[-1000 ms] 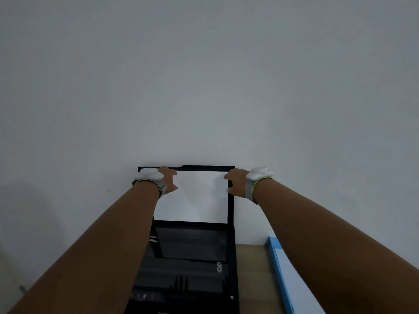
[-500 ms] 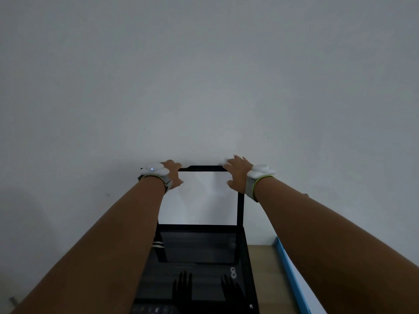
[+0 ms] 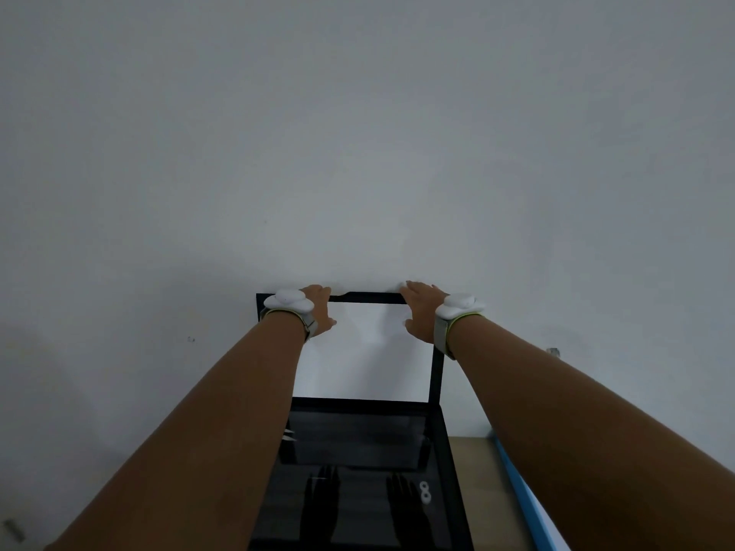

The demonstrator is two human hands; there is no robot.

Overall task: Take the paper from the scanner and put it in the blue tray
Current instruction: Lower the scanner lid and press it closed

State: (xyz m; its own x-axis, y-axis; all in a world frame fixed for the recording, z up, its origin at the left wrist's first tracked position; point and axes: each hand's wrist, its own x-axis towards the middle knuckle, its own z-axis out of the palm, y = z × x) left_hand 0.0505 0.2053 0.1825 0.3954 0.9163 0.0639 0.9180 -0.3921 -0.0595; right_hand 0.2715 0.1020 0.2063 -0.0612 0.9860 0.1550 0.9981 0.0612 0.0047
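Head: left hand (image 3: pixel 320 310) grips scanner lid (image 3: pixel 435 375) top, fingertips hidden; right hand (image 3: pixel 421 312) flat; blue tray (image 3: pixel 517 495) cropped.

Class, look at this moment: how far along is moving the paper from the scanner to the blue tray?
Done: the black hinged scanner lid stands raised against the grey wall, baring the dark glass bed. In hand: the left hand grips the lid's top edge; the right hand lies flat there. Left: neither hand holds paper, none shows on the glass, and the blue plastic tray at the right waits.
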